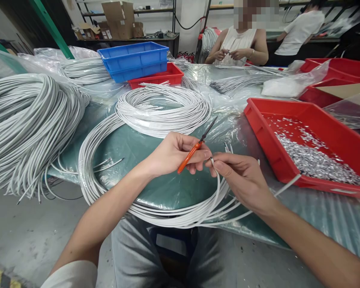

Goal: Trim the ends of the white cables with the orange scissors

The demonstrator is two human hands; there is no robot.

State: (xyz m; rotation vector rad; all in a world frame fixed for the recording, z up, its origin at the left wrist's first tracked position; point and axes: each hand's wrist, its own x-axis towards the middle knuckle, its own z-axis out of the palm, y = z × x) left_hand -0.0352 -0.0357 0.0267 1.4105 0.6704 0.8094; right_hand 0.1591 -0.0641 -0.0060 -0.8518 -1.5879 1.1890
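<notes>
At the centre of the frame we have a thin, round, white-sheathed cable, its dark-tipped end raised over the green, plastic-covered desk and its length curving down toward a wide, glossy coil of white cables. Our right hand has its grip pinching the cable near that end, between thumb and fingers; our left hand has its grip closed around a slim tool with orange handles and a dark pointed tip, its fingertips just beside the cable's end. At the right of the frame we see a rectangular red plastic tray with a heap of small silvery pieces inside. At upper centre, stacked blue plastic trays rest partly over a second red plastic tray; we cannot make out their contents. On the nearer red tray's front edge we notice a pale rectangular label, too small for us to read
</notes>
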